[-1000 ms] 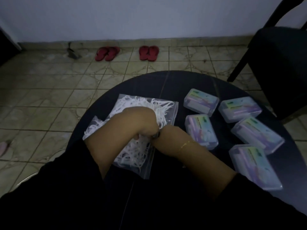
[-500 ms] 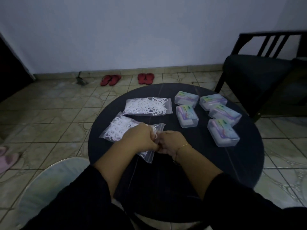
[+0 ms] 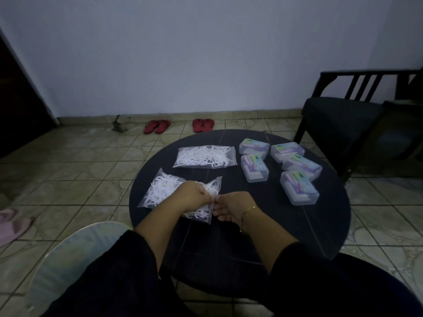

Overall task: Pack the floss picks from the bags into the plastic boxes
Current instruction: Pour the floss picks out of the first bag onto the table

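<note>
**Both hands at the mouth of the near bag**

On the near half of the round dark tabletop (image 3: 263, 236), the person's two forearms reach out of black sleeves and meet at the right end of a clear zip bag of white floss picks (image 3: 170, 191). Left hand (image 3: 194, 197) lies over that end of the bag with its fingers curled down onto the plastic, pinching the edge. Right hand (image 3: 231, 205), with a thin gold bracelet (image 3: 249, 209) at the wrist, comes in from the other side; its fingertips touch the same edge, fingers bent around the plastic, though the dim light hides how firm the hold is. This bag lies slanted, its far left corner toward the tabletop's left rim.

Farther back sits a second bag of floss picks (image 3: 204, 156), lying flat and untouched, apart from the first. To the right of both bags stand five clear plastic boxes (image 3: 298, 191) with purple and green labels, lids down, grouped close together, some touching.

Beyond the tabletop the tiled floor (image 3: 80, 170) carries two pairs of red flip-flops (image 3: 202, 125) by the pale wall, and a pink slipper (image 3: 13, 224) lies at the left edge. A dark wooden chair (image 3: 343, 117) stands at the far right.
</note>
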